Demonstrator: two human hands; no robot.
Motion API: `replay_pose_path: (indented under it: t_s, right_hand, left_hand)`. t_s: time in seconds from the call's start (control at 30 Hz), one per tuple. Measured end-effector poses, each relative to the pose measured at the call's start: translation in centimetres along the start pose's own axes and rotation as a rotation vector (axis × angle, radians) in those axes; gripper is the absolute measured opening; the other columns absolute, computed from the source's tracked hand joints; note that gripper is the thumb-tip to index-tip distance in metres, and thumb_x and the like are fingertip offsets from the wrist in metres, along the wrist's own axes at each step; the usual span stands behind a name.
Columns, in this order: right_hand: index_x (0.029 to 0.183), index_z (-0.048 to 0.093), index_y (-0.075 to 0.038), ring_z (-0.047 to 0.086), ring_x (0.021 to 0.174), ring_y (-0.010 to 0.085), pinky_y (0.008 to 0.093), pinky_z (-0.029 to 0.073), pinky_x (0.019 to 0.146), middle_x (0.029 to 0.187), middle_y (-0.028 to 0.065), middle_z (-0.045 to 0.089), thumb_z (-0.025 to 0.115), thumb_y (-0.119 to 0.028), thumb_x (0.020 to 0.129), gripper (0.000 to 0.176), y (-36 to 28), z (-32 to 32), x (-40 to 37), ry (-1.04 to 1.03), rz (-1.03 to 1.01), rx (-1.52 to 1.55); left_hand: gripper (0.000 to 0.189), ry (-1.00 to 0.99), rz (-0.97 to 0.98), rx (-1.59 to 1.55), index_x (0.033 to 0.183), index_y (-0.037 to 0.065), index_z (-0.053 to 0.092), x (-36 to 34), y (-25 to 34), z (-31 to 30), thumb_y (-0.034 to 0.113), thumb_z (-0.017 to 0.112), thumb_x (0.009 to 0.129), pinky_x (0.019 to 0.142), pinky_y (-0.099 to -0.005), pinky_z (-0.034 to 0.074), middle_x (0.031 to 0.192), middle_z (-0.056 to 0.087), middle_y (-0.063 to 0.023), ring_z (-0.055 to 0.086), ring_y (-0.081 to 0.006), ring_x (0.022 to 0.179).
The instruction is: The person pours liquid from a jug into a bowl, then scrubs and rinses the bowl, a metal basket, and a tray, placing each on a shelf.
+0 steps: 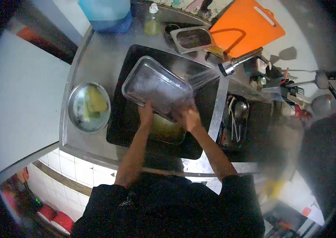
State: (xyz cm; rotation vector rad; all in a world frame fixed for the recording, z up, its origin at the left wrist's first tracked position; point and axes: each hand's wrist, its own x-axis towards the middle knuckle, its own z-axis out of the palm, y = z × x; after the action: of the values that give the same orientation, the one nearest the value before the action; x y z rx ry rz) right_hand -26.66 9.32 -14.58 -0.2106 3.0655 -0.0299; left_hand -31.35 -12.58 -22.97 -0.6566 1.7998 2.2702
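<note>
Over the dark sink (pixel 120 131), a clear rectangular tray (pixel 156 85) is held tilted between both hands. My left hand (pixel 146 115) grips its near edge at the lower left, fingers wrapped around the rim. At the tray's lower right corner is my right hand (pixel 190 119), closed on it and slightly blurred. Water sprays from a metal faucet (pixel 228 68) toward the tray's right end. Beneath the tray, a yellowish container (pixel 166 131) is partly visible in the sink.
A round metal bowl (pixel 90 123) with yellow-green sponges stands left of the sink. Behind are a soap bottle (pixel 152 24), a metal pan (pixel 192 39) and an orange board (pixel 247 27). Ladles (pixel 239 111) lie to the right, near hanging utensils (pixel 320 80).
</note>
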Motion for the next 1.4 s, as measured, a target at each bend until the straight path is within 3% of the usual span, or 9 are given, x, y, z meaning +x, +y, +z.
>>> replay_pose_path:
  t_s: [0.23,0.43,0.57,0.8,0.87,1.1,1.2,1.27,1.4]
  right_hand:
    - [0.133,0.048,-0.003,0.035,0.135,0.0390,0.0504,0.026,0.113,0.136,0.0249,0.044,0.074,-0.021,0.076,0.065,-1.8,0.5,-1.6,0.333,0.084,0.069]
    - [0.133,0.037,0.002,0.057,0.105,0.0232,0.0366,0.047,0.091,0.123,0.0126,0.055,0.063,-0.010,0.087,0.054,-2.4,4.6,-5.3,0.380,0.875,1.927]
    - [0.126,0.046,0.003,0.057,0.103,0.0216,0.0357,0.046,0.090,0.116,0.0115,0.058,0.058,-0.009,0.090,0.040,-2.6,4.9,-6.0,0.432,0.915,1.677]
    - [0.131,0.041,0.006,0.052,0.109,0.0231,0.0356,0.040,0.097,0.123,0.0141,0.054,0.057,-0.011,0.091,0.046,-3.7,2.3,-7.7,0.556,0.935,1.545]
    - [0.131,0.042,0.006,0.052,0.109,0.0228,0.0354,0.040,0.097,0.123,0.0141,0.054,0.057,-0.011,0.092,0.046,-4.4,2.2,-6.7,0.602,0.946,1.506]
    - [0.126,0.049,0.006,0.056,0.100,0.0220,0.0329,0.043,0.091,0.114,0.0134,0.061,0.056,-0.012,0.090,0.041,-2.1,1.4,-3.7,0.721,0.812,1.384]
    - [0.124,0.052,0.004,0.057,0.098,0.0188,0.0315,0.045,0.089,0.113,0.0105,0.062,0.057,-0.009,0.090,0.037,-2.4,-2.3,-3.0,0.634,0.734,1.359]
    - [0.116,0.056,0.005,0.059,0.092,0.0167,0.0318,0.046,0.085,0.104,0.0092,0.065,0.057,-0.009,0.091,0.029,-2.5,-2.6,-2.0,0.566,0.579,1.119]
    - [0.133,0.050,0.000,0.054,0.122,0.0335,0.0374,0.042,0.102,0.131,0.0215,0.056,0.059,-0.001,0.086,0.049,-8.2,-7.2,0.2,0.347,0.366,1.058]
  left_hand:
    - [0.036,0.051,-0.400,0.072,0.109,-0.003,0.061,0.6,1.9,-0.4,0.024,0.059,0.085,0.067,-0.0397,0.050,0.083,0.064,-0.0113,0.060,-0.0255,0.069]
    - [0.055,-0.027,0.100,0.456,0.124,-0.006,0.051,0.3,1.1,2.4,0.031,0.062,0.084,0.084,-0.0474,0.050,0.105,0.063,-0.0228,0.063,-0.0364,0.094]
    - [0.062,0.187,0.779,1.619,0.133,-0.006,0.042,-5.1,2.8,6.5,0.032,0.061,0.087,0.109,-0.0524,0.032,0.135,0.046,-0.0311,0.042,-0.0410,0.131]
    - [0.059,-0.342,0.990,1.095,0.131,-0.005,0.047,-3.6,3.6,4.5,0.038,0.054,0.091,0.113,-0.0602,0.020,0.135,0.046,-0.0284,0.034,-0.0452,0.135]
    - [0.061,-0.478,0.658,1.859,0.127,-0.006,0.052,-3.3,9.4,4.7,0.043,0.051,0.091,0.112,-0.0571,0.025,0.133,0.049,-0.0286,0.040,-0.0457,0.128]
    - [0.047,-0.389,0.882,1.457,0.119,0.004,0.063,-8.5,1.7,3.5,0.040,0.054,0.091,0.109,-0.0502,0.033,0.129,0.052,-0.0289,0.044,-0.0454,0.124]
    - [0.045,-0.840,0.735,1.233,0.121,0.005,0.063,-8.5,6.7,1.9,0.040,0.055,0.093,0.109,-0.0454,0.033,0.132,0.050,-0.0303,0.044,-0.0415,0.127]
    - [0.047,-0.817,-0.181,0.501,0.124,0.002,0.060,-7.7,7.5,1.4,0.039,0.057,0.095,0.109,-0.0388,0.034,0.136,0.049,-0.0253,0.044,-0.0342,0.129]
    - [0.052,-0.528,-0.050,-0.001,0.132,0.003,0.055,-6.4,8.0,5.6,0.039,0.060,0.094,0.106,-0.0353,0.035,0.133,0.055,-0.0133,0.047,-0.0235,0.126]
